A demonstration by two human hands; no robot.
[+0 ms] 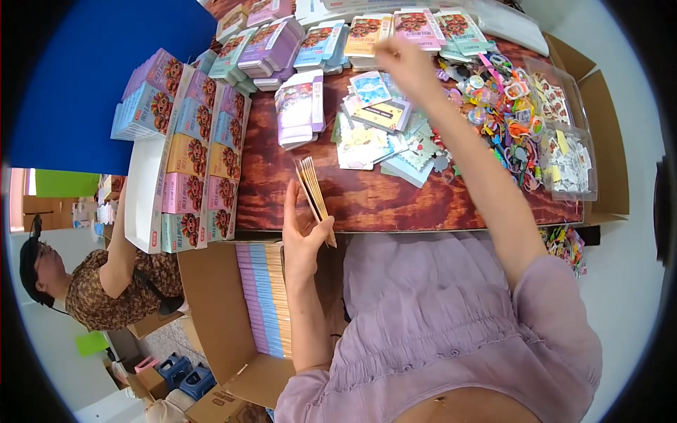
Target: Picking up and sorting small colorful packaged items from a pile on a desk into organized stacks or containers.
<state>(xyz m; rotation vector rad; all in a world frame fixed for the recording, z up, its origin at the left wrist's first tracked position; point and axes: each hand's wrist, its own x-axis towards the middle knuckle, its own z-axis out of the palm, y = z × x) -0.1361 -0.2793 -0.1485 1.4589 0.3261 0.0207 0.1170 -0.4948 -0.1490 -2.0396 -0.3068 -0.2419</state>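
Note:
My left hand [302, 243] is closed on a small stack of thin tan-edged flat cartons [314, 194], held upright and seen edge-on at the table's front edge. My right hand [407, 67] reaches to the back of the table, its fingers curled beside a pile of orange flat cartons [367, 35]. Whatever those fingers hold, if anything, is hidden. A pink carton pile [417, 27] stands just behind that hand. Between my hands lie a purple-and-white carton [300, 109] and a loose heap of printed cards [381, 134].
Finished-looking coloured boxes [189, 154] stand in white trays at the left. Colourful small trinkets [504, 106] cover the right side, beside clear plastic bins [568, 166]. An open cardboard box [218, 303] below holds rows of cartons. Another person [120, 285] stands at far left.

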